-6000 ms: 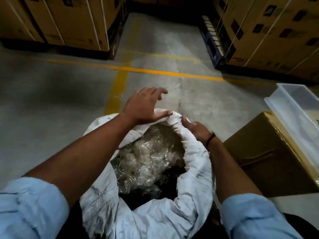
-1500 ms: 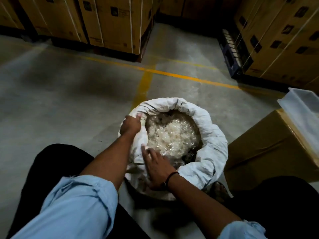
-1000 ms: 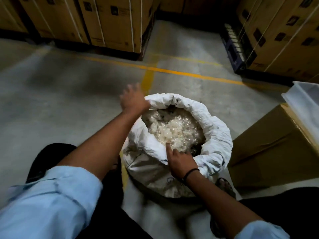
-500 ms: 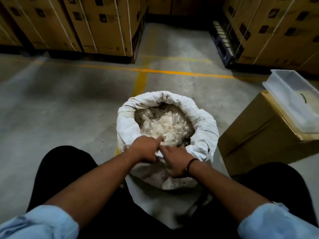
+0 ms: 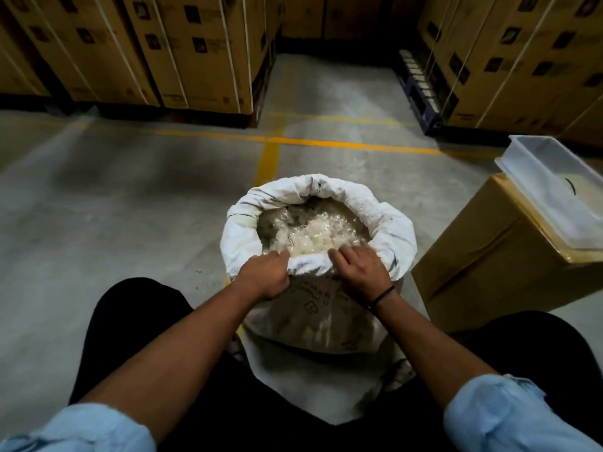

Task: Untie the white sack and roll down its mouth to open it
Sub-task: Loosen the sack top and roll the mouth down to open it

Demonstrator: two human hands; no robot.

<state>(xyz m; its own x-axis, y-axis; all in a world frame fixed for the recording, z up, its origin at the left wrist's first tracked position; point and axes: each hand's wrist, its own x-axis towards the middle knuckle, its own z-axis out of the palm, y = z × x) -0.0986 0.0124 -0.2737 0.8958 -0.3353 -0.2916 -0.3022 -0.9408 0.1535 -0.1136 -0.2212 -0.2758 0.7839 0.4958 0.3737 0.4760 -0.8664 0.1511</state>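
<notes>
Grey concrete floor (image 5: pixel 130 223), yellow lines (image 5: pixel 326 143) painted across it; strapped cartons (image 5: pixel 195 50) stacked along the back. One white sack (image 5: pixel 385 220) upright between the person's knees, mouth rolled down. One brown box (image 5: pixel 473 265) at its right, one clear tray (image 5: pixel 548 190) on top. Left hand (image 5: pixel 264 275) and right hand (image 5: pixel 359 272) both curl over the near rim, gripping it.

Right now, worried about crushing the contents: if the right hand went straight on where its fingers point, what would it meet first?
Probably the clear plastic filling in the white sack: the right hand grips its near rim, fingers pointing forward; depth is unclear.
</notes>
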